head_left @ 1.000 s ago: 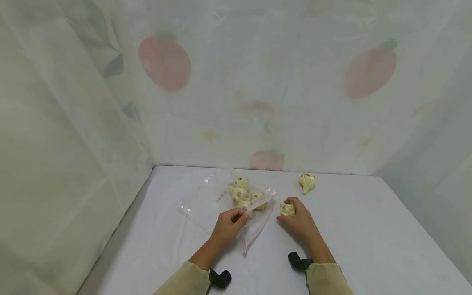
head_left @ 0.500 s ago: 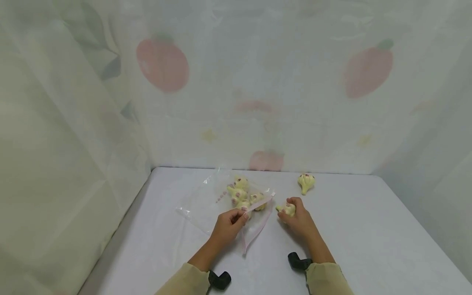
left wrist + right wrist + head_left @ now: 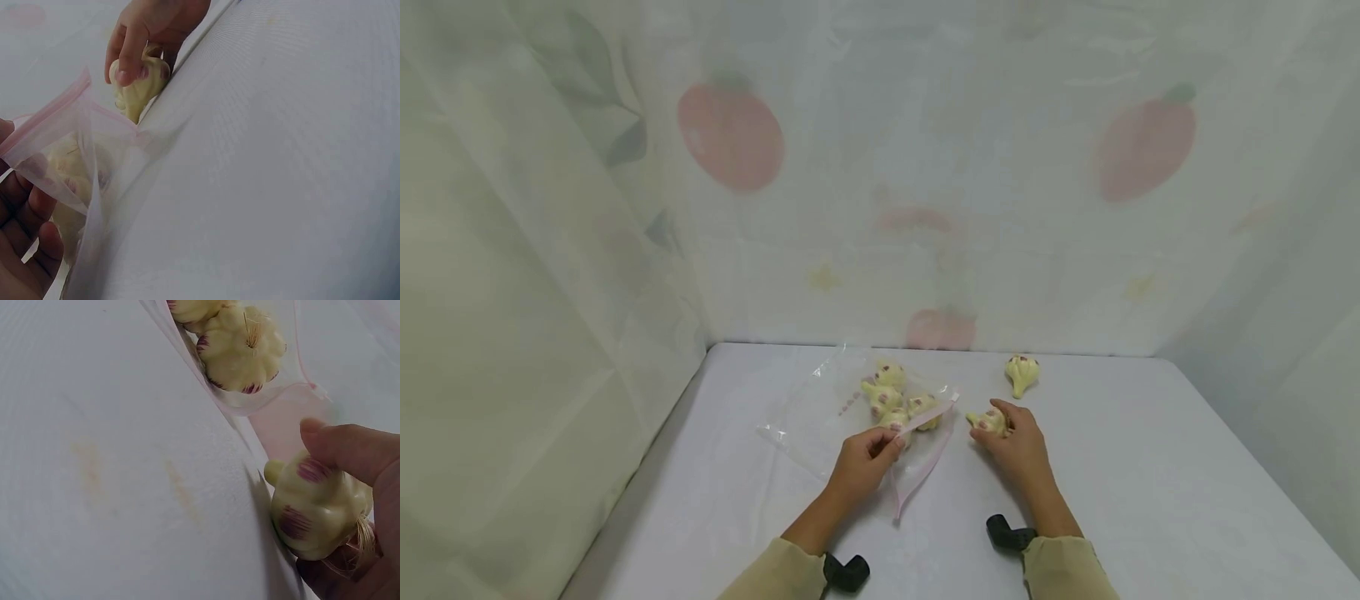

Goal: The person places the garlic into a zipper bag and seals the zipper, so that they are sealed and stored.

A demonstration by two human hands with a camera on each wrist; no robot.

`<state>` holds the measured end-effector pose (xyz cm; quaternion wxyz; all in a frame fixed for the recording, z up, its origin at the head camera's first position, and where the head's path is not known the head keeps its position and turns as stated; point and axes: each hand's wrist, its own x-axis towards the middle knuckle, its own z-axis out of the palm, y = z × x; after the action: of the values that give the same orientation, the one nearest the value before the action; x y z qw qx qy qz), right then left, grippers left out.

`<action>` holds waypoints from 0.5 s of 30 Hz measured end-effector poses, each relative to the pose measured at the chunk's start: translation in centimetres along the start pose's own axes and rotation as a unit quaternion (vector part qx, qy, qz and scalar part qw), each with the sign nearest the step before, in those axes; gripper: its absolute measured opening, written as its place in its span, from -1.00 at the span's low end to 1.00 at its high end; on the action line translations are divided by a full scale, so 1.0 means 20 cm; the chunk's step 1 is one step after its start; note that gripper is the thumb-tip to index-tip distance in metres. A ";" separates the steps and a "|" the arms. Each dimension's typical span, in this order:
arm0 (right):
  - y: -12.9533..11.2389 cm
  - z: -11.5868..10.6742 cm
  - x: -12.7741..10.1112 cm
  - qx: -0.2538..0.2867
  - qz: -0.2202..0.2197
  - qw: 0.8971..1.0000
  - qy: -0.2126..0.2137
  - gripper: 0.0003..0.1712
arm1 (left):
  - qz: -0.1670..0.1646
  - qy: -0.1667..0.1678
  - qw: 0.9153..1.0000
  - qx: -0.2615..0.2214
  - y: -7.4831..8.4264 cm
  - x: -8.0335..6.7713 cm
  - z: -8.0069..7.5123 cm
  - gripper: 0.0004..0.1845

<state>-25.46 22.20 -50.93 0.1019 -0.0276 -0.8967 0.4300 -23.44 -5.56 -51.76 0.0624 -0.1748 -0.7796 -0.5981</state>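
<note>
My left hand pinches the pink-edged lip of a clear zip bag, lifting its mouth apart. Several cream garlic bulbs with purple patches lie inside the bag. Just right of the bag's mouth, my right hand grips another garlic bulb between thumb and fingers. Its stubby stem points left toward the bag, and its stringy roots face the palm in the right wrist view. From the left wrist view, this bulb hangs stem down right beside the pink seal.
One more garlic bulb lies on the white table near its back edge, beyond my right hand. Pale curtains with fruit prints surround the table at the back and sides. Black wrist mounts sit by both sleeves.
The bulb in my right hand has turned so its stem shows pointing left. My right hand has shifted slightly right. The left hand and bag have stayed put.
</note>
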 end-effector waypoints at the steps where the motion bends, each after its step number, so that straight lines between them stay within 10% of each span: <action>1: 0.00 0.00 0.00 0.003 0.003 1.000 0.001 -0.25 | 0.000 0.000 1.000 0.001 0.00 0.00 0.00 -0.75; 15: -0.07 0.00 -0.03 0.135 -0.038 0.990 -0.008 -0.36 | 0.002 0.001 1.000 -0.010 0.00 0.00 0.00 -0.80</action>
<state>-24.90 21.29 -50.03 0.1141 0.0238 -0.8315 0.5432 -23.44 -5.53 -51.80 0.0624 -0.1764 -0.7733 -0.6058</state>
